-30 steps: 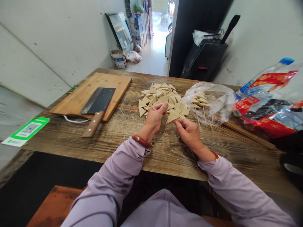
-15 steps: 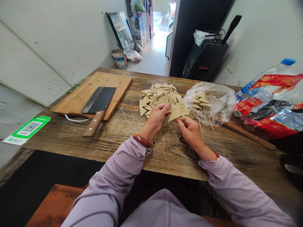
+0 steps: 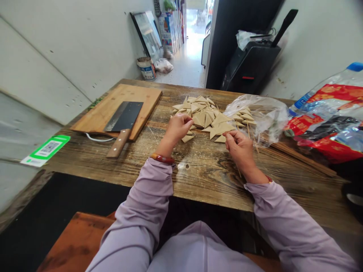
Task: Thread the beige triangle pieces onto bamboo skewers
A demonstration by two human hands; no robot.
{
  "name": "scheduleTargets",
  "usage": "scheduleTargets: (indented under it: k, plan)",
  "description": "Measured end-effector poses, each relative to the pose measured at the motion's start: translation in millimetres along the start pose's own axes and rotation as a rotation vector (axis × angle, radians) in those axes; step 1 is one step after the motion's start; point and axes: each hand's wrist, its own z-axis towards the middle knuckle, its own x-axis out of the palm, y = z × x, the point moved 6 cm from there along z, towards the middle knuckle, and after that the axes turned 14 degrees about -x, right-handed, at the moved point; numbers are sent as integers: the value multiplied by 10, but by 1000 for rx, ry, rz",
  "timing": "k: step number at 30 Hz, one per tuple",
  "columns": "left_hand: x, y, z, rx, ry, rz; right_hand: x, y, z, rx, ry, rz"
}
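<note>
Beige triangular slices, perhaps bean curd, lie in a heap [image 3: 198, 107] on the wooden table. My right hand [image 3: 240, 149] pinches a thin bamboo skewer [image 3: 239, 172], whose lower end sticks out below the palm. At its upper end sit triangular slices [image 3: 221, 127], over the near right side of the heap. My left hand [image 3: 178, 127] is at the heap's left edge, fingers curled and thumb close to the index finger. Whatever those fingertips hold, if anything, is hidden. A loose slice [image 3: 187, 138] lies just below them.
Left on the table, a cleaver [image 3: 124, 117] rests on a cutting board [image 3: 93, 121]. A clear plastic bag [image 3: 266, 109] with filled skewers beside it is right of the heap. Bare skewers [image 3: 303, 158] lie farther right, near red packaging [image 3: 334, 147] and a bottle [image 3: 314, 88].
My left hand has moved left, away from the slices on the skewer, to the heap's left edge. My right hand still holds the skewer, now slightly farther right. The view has shifted a little.
</note>
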Motion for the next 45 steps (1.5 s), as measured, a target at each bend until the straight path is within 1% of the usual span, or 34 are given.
scheduleTargets:
  k: [3, 6, 9, 12, 17, 21, 24, 29, 31, 33, 35, 37, 39, 40, 42, 45]
  plan:
    - [-50, 17, -22, 27, -29, 350, 14, 20, -5, -15, 8, 3]
    - [-81, 67, -64, -28, -45, 664, 22, 32, -6, -29, 7, -10]
    - [-67, 102, -114, -95, -16, 917, 29, 16, -6, -33, 9, -17]
    - [-20, 103, -148, -111, 36, 1019, 31, -3, -5, -38, 11, -24]
    - [32, 118, -144, -73, 70, 978, 46, -7, -11, -30, 25, -16]
    - [43, 176, -104, -58, 58, 886, 62, -8, -24, -27, 28, -17]
    - [73, 191, -79, -1, 47, 818, 67, -25, -30, -26, 28, -20]
    - [146, 155, -70, 123, 77, 702, 64, -42, -31, -32, 31, -33]
    - [131, 138, -53, 115, 50, 598, 63, -36, -33, -28, 33, -35]
    - [89, 134, -28, 56, 7, 423, 62, -20, -36, -24, 35, -39]
    - [60, 141, -14, -24, -2, 164, 66, 4, -41, -24, 41, -42]
    - [72, 160, -20, -126, 53, -156, 79, 33, -49, -32, 59, -40]
    - [122, 178, -49, -248, 145, -462, 107, 65, -62, -44, 94, -27]
    - [149, 177, -70, -305, 191, -581, 125, 80, -71, -49, 116, -18]
    - [182, 159, -108, -384, 257, -739, 162, 111, -91, -62, 160, 0]
    - [186, 130, -135, -441, 296, -855, 211, 153, -118, -83, 217, 16]
